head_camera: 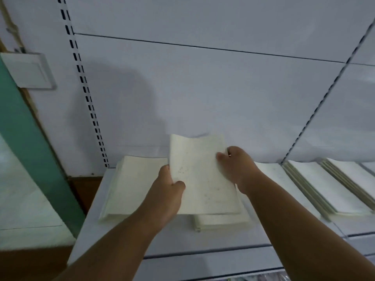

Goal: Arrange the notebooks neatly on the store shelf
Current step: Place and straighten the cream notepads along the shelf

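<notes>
A cream, speckled notebook (199, 175) is held over the white shelf (95, 230), its far end tilted up. My left hand (169, 196) grips its left edge, thumb on the cover. My right hand (237, 168) holds its right edge, thumb across the top. Under it lies a stack of pale notebooks (221, 221). Another pale stack (133, 188) lies flat to the left, against the shelf's back corner. On the adjoining shelf bay at right, more notebooks (324, 189) lie in overlapping rows.
The white back panel (203, 88) rises behind the shelf, with slotted uprights (89, 102) at left and right. A green post (30, 138) and a white wall switch box (28, 71) stand at the left. A lower shelf edge (213, 258) runs below.
</notes>
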`<state>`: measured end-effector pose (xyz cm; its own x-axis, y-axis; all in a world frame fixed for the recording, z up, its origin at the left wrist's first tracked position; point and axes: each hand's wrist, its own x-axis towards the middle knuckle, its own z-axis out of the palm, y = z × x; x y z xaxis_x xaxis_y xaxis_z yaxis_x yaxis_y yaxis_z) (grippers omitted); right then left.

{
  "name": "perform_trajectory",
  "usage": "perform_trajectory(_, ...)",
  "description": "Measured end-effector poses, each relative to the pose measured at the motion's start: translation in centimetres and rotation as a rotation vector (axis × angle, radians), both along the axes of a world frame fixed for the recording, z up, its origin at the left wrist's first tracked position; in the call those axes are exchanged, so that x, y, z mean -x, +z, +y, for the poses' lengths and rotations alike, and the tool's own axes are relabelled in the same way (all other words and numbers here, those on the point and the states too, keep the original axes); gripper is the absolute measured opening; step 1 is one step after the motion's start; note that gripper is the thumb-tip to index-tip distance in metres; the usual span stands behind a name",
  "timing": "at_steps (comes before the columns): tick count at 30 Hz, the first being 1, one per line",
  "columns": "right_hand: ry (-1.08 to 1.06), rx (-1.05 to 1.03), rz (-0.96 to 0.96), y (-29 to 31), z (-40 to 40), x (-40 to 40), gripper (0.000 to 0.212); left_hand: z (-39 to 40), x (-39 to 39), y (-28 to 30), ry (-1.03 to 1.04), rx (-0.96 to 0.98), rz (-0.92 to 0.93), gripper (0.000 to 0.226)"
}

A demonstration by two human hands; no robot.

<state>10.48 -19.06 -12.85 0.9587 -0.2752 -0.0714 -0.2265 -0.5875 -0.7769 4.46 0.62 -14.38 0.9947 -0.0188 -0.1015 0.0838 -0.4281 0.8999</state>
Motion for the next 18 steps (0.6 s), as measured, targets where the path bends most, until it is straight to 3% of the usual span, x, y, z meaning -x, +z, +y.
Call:
perform_trajectory(4,0.12,0.425,0.18,-2.8,-3.6,-1.8,0.026,-4.0,-1.5,-2.6,-0.071,-0.265,0.13,0.033)
perform_trajectory(9,0.244,0.638,0.207,-6.0,-5.5,-2.5,0.044,-6.9,-2.1,-4.6,-0.067,-0.528,0.143,0.039)
perform_trajectory(14,0.224,0.622,0.085,-5.6,-5.7,-2.2,0.044,-6.8,-1.4,-4.7,0.01,-0.726,0.085,0.06)
perform_trajectory(16,0.241,0.55,0.024,-5.1,-4.7,-1.8,0.037,-5.7,-0.8,-3.9,0.094,-0.653,0.065,0.065)
perform_trajectory(18,0.29,0.441,-0.011,-4.3,-2.8,-1.1,0.036,-3.8,-0.4,-2.6,0.181,-0.559,0.019,0.056)
